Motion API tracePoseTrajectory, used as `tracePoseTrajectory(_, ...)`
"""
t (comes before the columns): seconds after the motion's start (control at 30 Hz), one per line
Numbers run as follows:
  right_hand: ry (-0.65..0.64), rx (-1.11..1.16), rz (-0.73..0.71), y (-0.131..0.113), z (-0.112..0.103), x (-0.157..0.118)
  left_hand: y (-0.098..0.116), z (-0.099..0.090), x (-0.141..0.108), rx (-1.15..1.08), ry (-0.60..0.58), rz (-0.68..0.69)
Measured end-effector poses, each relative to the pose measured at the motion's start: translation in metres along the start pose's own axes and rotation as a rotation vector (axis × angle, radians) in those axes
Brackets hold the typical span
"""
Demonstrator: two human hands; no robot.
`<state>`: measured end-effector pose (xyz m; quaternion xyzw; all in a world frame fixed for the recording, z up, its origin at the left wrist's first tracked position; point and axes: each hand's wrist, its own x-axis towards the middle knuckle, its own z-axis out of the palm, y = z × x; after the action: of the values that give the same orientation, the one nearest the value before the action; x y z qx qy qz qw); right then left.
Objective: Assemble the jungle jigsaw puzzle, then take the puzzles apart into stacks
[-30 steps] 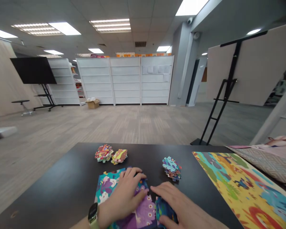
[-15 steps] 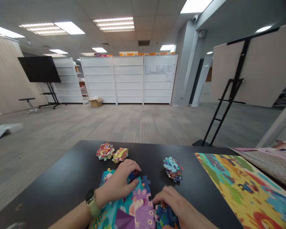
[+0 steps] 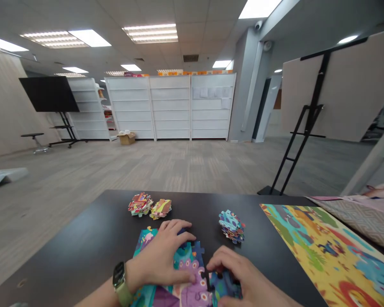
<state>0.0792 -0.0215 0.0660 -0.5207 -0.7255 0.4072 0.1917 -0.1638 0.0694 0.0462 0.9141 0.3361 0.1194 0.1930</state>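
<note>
My left hand point(image 3: 160, 253) lies flat on a partly assembled jigsaw puzzle point(image 3: 190, 260), whose teal and purple picture runs off the bottom of the view. Its fingers rest over the puzzle's upper edge, and it holds no separate piece that I can see. My right hand point(image 3: 233, 273) pinches a blue jigsaw piece point(image 3: 225, 286) beside the puzzle's right edge. A stack of teal jigsaw pieces point(image 3: 232, 227) lies beyond that hand. Two more piles point(image 3: 141, 204) point(image 3: 160, 209) sit further back, left of it.
A large colourful picture sheet point(image 3: 326, 251) lies on the right of the black table point(image 3: 83, 243). A patterned cloth bag point(image 3: 355, 217) lies past the table's right corner. Carpet, a black easel point(image 3: 304, 128) and white shelving point(image 3: 169, 106) stand beyond the table.
The view has levelled and turned slightly. My left hand has moved right across the puzzle, and my right hand has moved closer to the puzzle's right edge, with the blue piece in its fingers.
</note>
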Motion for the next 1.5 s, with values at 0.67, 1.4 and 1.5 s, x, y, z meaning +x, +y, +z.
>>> tracePoseTrajectory(0.67, -0.117, -0.418, -0.329, 0.0, 0.003, -0.003, 0.007, 0.0, -0.005, -0.106, -0.037, 0.01)
tracePoseTrajectory(1.4, 0.082, -0.637, -0.291, -0.004, -0.015, -0.003, -0.004, -0.024, -0.009, 0.082, -0.11, 0.131)
tracePoseTrajectory(1.5, 0.014, -0.621, -0.277, -0.008, -0.014, -0.002, -0.001, -0.026, -0.011, 0.094, -0.081, 0.123)
